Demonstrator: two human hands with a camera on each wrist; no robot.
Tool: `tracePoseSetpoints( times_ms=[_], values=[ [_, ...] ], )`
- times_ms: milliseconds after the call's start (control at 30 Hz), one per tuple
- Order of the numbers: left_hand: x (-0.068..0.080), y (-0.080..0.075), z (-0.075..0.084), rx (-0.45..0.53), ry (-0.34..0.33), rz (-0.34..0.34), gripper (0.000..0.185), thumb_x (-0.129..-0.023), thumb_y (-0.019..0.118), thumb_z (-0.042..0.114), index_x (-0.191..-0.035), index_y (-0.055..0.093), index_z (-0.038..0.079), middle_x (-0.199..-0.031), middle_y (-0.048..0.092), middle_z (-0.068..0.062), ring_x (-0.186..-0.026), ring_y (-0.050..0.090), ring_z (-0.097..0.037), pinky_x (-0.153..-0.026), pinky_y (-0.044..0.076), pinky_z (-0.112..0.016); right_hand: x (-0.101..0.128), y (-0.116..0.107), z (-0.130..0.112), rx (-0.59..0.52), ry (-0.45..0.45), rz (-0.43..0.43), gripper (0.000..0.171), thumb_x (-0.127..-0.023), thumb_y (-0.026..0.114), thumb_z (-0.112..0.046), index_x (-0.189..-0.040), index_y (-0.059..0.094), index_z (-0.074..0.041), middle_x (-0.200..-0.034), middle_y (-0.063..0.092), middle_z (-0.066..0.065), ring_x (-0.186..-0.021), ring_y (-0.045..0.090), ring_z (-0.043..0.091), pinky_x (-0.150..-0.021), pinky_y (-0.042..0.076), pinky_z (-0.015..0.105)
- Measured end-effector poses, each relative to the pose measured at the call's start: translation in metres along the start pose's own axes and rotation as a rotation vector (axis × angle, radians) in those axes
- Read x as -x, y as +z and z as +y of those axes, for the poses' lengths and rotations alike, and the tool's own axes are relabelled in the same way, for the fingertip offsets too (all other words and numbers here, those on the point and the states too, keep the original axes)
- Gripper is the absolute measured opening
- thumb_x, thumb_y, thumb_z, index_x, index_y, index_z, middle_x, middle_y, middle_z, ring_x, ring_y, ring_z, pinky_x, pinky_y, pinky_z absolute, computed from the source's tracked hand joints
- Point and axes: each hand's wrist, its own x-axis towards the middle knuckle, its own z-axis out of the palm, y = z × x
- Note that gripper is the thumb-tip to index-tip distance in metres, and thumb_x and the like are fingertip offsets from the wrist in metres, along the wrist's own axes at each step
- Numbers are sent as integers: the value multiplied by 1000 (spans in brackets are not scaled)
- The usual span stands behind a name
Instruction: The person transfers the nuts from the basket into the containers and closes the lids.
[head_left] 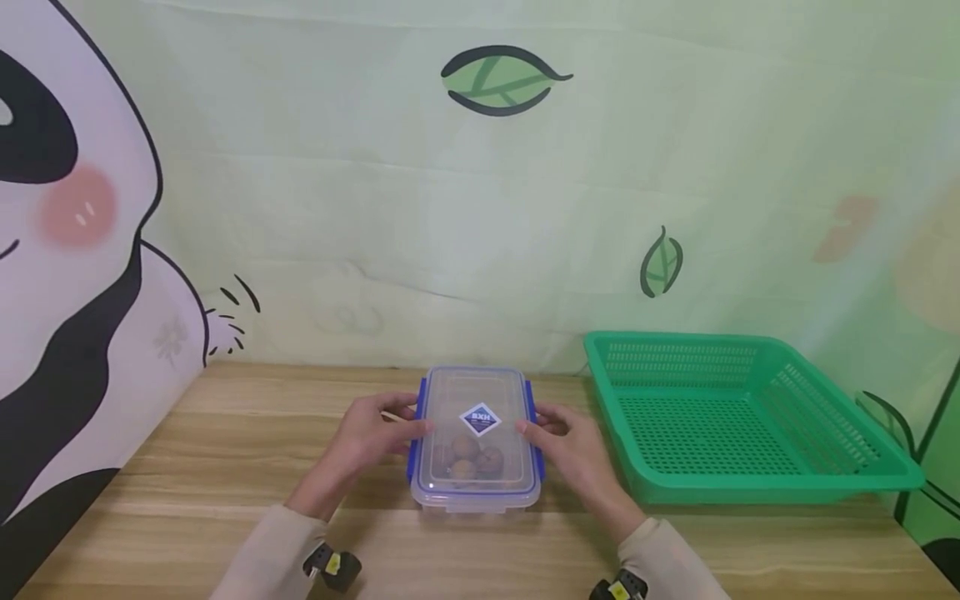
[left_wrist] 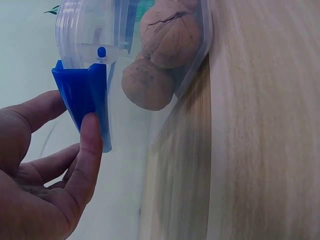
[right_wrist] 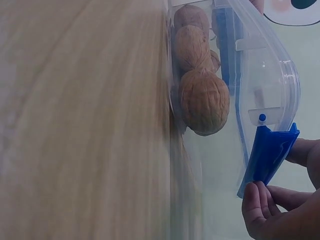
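A clear plastic box (head_left: 476, 437) with a snap-on lid and blue side latches stands on the wooden table (head_left: 225, 467), in front of me at the middle. Walnuts (head_left: 471, 458) lie inside it, also seen close up as walnuts (left_wrist: 160, 55) and walnuts (right_wrist: 202, 100). My left hand (head_left: 416, 427) is at the box's left side, and its thumb and forefinger pinch the swung-out left latch (left_wrist: 82, 95). On the opposite side my right hand (head_left: 528, 427) holds the right latch (right_wrist: 267, 152) between curled fingertips. Both latches stand flipped away from the box wall.
An empty green plastic basket (head_left: 678, 339) sits on the table to the right of the box, close to the right hand. A printed cloth backdrop with a panda and leaves hangs right behind the table's far edge.
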Motion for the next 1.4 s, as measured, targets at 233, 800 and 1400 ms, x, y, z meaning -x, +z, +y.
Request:
tracePoseSetpoints(
  times_ms=[233, 800, 1400],
  values=[
    [-1, 1, 0, 18, 31, 0, 53, -89, 85, 5, -134, 65, -13, -114, 69, -23, -85, 72, -27, -71, 68, -41, 0, 0, -1, 5, 5, -2, 46, -95, 83, -22, -130, 71, 4, -109, 74, 12, -99, 68, 26, -80, 62, 32],
    [1, 3, 5, -61, 24, 9, 48, -92, 82, 4, -135, 65, -11, -110, 68, -19, -89, 70, -27, -73, 68, -37, -2, 0, 0, 8, 25, -11, 46, -95, 83, -22, -132, 71, 2, -112, 73, 12, -101, 68, 26, -82, 63, 34],
    [1, 4, 5, -101, 23, 14, 45, -94, 81, 5, -135, 67, -9, -109, 69, -17, -88, 70, -25, -73, 67, -35, 0, -2, 1, 7, -15, -15, 48, -94, 84, -25, -130, 71, 3, -111, 73, 11, -101, 68, 26, -80, 61, 32]
  ],
)
